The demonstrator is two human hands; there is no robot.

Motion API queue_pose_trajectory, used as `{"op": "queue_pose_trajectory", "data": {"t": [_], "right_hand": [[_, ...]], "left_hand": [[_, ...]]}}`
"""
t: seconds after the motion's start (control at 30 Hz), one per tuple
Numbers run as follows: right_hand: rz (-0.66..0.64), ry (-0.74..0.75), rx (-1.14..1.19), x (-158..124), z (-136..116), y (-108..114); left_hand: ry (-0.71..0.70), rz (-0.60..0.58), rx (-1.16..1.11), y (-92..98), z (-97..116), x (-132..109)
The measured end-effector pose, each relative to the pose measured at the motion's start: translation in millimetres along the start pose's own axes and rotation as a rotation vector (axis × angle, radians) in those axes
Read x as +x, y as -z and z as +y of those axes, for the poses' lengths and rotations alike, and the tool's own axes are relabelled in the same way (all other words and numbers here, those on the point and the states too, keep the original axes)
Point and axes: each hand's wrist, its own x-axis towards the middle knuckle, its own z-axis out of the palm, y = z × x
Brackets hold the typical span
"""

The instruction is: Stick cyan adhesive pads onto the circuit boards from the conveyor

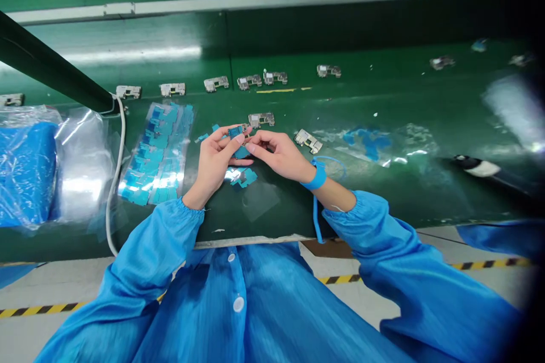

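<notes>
Over the green bench, my left hand (215, 161) grips a small circuit board (235, 132) with blue film on it. From the other side, the fingers of my right hand (283, 153) are pinched at the board's right edge, covering part of it. A blue wrist strap (315, 174) circles my right wrist. Below the hands lie scraps of blue film (243, 177). Just beyond my fingers rests another board (261, 119), and a tilted board (308, 141) lies to the right of my right hand. To the left is a clear sheet of blue film pieces (155, 153).
Several boards, including one (216, 84), form a row along the back. A dark post (55, 62) and a white cable (120, 164) stand at left, by a bagged blue bundle (26, 173). Blue film (368, 142) and a black-and-white tool (477, 166) lie right.
</notes>
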Motion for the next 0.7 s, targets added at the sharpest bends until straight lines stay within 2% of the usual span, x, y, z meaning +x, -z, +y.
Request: {"op": "queue_pose_trajectory", "data": {"t": [0.07,0.13,0.17,0.23,0.3,0.37,0.5,0.63,0.7], "right_hand": [[0.012,0.007,-0.025,32.2,4.7,26.2],[0.125,0.027,-0.122,73.5,11.9,61.6],[0.181,-0.011,-0.185,94.4,15.8,80.2],[0.246,-0.166,-0.459,130.5,22.7,113.2],[0.218,-0.228,-0.698,153.6,27.3,134.9],[0.163,-0.235,-0.782,163.3,29.7,144.4],[0.087,-0.252,-0.785,164.5,28.3,148.2],[0.065,-0.235,-0.648,162.4,16.0,149.5],[0.105,-0.181,-0.545,156.0,6.2,140.6]], "left_hand": [[-0.018,0.02,0.001,0.6,4.3,0.5],[-0.051,0.036,0.015,1.6,8.1,0.1],[-0.068,0.042,0.025,2.3,9.6,-0.2],[-0.087,0.059,0.048,4.0,11.5,-0.6],[-0.087,0.074,0.069,5.7,11.8,-0.1],[-0.082,0.075,0.08,6.9,11.0,1.4],[-0.083,0.055,0.089,7.4,9.1,4.5],[-0.08,0.027,0.117,6.5,8.7,4.3],[-0.087,0.005,0.123,6.3,8.0,3.6]]}}
